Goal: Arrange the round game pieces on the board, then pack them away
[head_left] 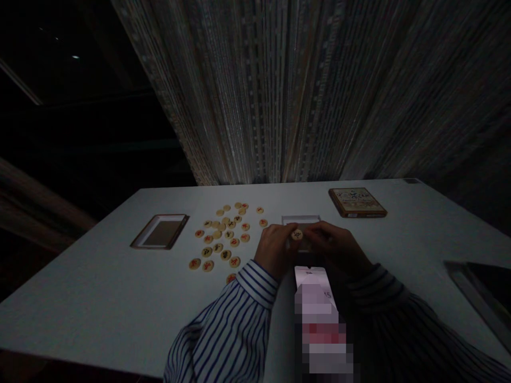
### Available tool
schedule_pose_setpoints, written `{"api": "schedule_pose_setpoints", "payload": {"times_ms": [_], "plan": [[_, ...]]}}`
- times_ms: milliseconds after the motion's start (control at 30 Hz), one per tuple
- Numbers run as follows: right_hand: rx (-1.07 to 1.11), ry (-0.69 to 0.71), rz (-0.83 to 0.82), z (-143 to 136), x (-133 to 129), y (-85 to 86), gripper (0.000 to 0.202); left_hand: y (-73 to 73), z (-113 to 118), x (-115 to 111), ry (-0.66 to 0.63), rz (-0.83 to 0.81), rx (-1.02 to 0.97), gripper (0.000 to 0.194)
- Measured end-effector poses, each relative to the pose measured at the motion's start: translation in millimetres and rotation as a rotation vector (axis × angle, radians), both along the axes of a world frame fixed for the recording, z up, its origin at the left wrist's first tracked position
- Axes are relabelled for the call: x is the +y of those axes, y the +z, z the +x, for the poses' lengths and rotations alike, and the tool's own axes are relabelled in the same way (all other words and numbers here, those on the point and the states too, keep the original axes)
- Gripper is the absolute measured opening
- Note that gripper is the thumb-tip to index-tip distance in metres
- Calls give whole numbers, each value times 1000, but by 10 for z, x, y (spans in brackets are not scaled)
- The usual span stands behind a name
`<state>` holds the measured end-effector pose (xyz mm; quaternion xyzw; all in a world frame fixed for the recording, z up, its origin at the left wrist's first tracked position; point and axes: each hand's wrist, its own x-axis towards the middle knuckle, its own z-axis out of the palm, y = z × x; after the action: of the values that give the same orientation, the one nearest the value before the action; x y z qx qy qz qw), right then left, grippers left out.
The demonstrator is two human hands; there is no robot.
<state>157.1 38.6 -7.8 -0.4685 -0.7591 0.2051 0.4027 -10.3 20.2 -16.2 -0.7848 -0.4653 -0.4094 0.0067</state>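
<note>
A round wooden Chinese chess piece (297, 234) with a dark character faces up between my two hands. My left hand (274, 246) is closed on it with thumb and fingers. My right hand (336, 246) is closed too, its fingertips close against the right side of the piece; the dim light hides whether they grip anything. Both hands are over a shallow white-edged box tray (301, 218), mostly covered by them. To the left, several more chess pieces (217, 247) with red or dark characters lie loosely scattered, some of them showing blank faces.
A lit phone (313, 282) lies in front of the tray, between my forearms. An open box part (160, 232) is at the left of the white table (99, 287). A printed box (357, 202) sits at the back right. A dark flat object (489, 290) rests at the right edge.
</note>
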Motion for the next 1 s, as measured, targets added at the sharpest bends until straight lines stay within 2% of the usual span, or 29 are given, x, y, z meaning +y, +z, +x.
{"api": "schedule_pose_setpoints", "payload": {"times_ms": [200, 367, 567, 700, 833, 1000], "plan": [[164, 58, -172, -48, -27, -9, 21, -45, -7, 18, 3, 47, -37, 25], [301, 98, -286, -95, -56, 57, 20, -50, -2, 20, -3, 45, -33, 27], [380, 115, -341, -110, -74, 101, 18, -39, -6, 11, -48, 13, -31, 26], [393, 124, -306, -104, -71, 91, 18, -13, -18, -12, -107, 5, -115, 24], [352, 114, -217, -89, -66, 93, 17, 28, -15, -39, -116, -116, -294, 18], [281, 116, -145, -71, -76, 110, 19, 69, 14, -37, -147, -398, -621, 16]]}}
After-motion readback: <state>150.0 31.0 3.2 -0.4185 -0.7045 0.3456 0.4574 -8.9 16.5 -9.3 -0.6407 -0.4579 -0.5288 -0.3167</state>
